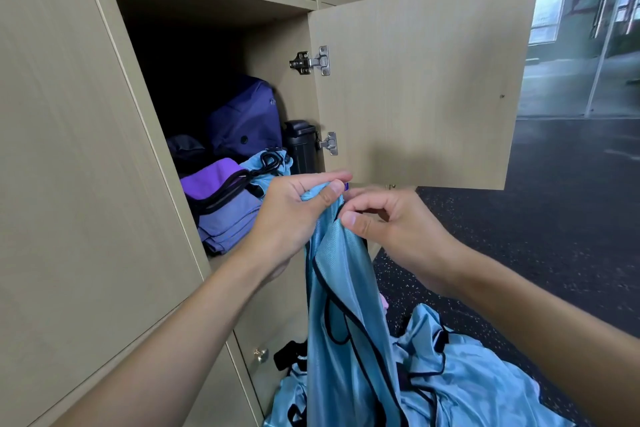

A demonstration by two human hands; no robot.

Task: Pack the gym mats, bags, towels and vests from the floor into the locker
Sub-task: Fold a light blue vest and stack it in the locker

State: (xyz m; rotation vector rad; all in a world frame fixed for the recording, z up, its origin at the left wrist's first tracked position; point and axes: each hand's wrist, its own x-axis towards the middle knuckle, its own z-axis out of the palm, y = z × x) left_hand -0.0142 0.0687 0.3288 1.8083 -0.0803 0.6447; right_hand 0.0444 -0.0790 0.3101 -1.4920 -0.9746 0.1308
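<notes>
At left I see an open beige wooden locker [214, 10], already holding a folded stack of purple and lilac fabric bags [221, 208], a dark purple duffel bag [246, 118] behind it and a black ribbed cylinder [300, 146] by the hinges. Before the opening, the left hand [294, 215] has its grip clenched round the top of a shiny light-blue vest with black trim [346, 305], which hangs toward the floor; the right hand [391, 222] pinches the same edge just beside it. At lower right a heap of more light-blue vests [467, 374] lies on the dark speckled floor [554, 218], so I judge the packing partly done, vests remaining
</notes>
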